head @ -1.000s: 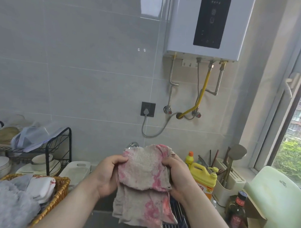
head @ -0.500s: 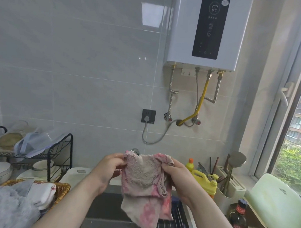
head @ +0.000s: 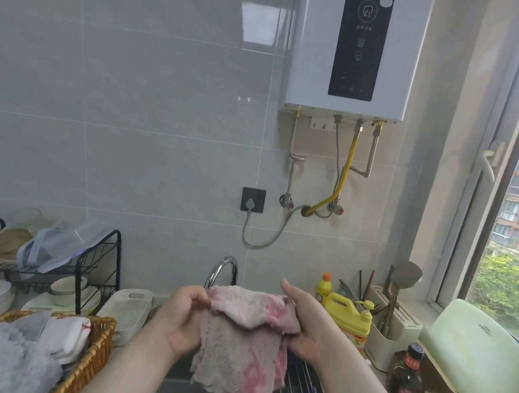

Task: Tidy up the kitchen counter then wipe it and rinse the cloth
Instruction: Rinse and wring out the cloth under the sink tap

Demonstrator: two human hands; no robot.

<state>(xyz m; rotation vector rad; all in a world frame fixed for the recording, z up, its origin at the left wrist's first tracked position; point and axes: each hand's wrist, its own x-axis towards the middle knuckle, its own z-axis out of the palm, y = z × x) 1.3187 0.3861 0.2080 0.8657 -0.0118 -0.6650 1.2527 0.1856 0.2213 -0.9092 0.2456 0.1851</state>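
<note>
**Head view.** A pink and grey cloth (head: 247, 337) is held in front of the tap (head: 222, 271), above the sink (head: 172, 387), and is stretched between both hands. Its top edge is folded over and the rest hangs down. The upper left corner is pinched by the left hand (head: 180, 320), whose grip is closed between thumb and curled fingers. The right edge is gripped by the right hand (head: 306, 324), with fingers curled under the fold and the thumb raised. On the surface at left, a wicker basket (head: 100, 343) of folded cloths, a white dish (head: 131, 306) and a black rack (head: 97, 258) of bowls are seen. At right, a yellow bottle (head: 348, 314), a utensil holder (head: 395, 327) and a dark bottle (head: 408, 378) are seen. A water heater (head: 313, 51) is mounted on the tiled wall above.
</note>
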